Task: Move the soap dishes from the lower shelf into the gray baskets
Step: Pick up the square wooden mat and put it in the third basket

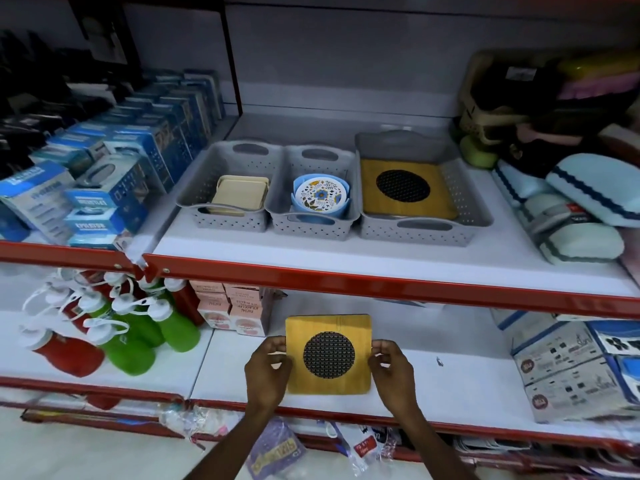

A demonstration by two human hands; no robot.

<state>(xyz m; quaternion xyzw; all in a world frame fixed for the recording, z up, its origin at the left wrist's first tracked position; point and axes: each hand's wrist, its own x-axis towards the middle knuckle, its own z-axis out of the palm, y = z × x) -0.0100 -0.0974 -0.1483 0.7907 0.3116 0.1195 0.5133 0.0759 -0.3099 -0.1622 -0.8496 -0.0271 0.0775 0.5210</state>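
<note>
1. Above, the upper shelf (346, 258) carries three gray baskets (422, 195) side by side; the right one holds a yellow square dish with a dark round mesh centre, the middle one a floral round dish (320, 195), the left one beige dishes (239, 195).
2. Below, on the lower shelf (450, 375), a matching yellow soap dish (329, 355) sits near the front edge.
3. The left hand (268, 372) pinches its left edge, and the right hand (391, 368) pinches its right edge, so the dish lies between both grips.

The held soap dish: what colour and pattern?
Yellow wood-grain soap dish with a dark round mesh centre, head view.
</note>
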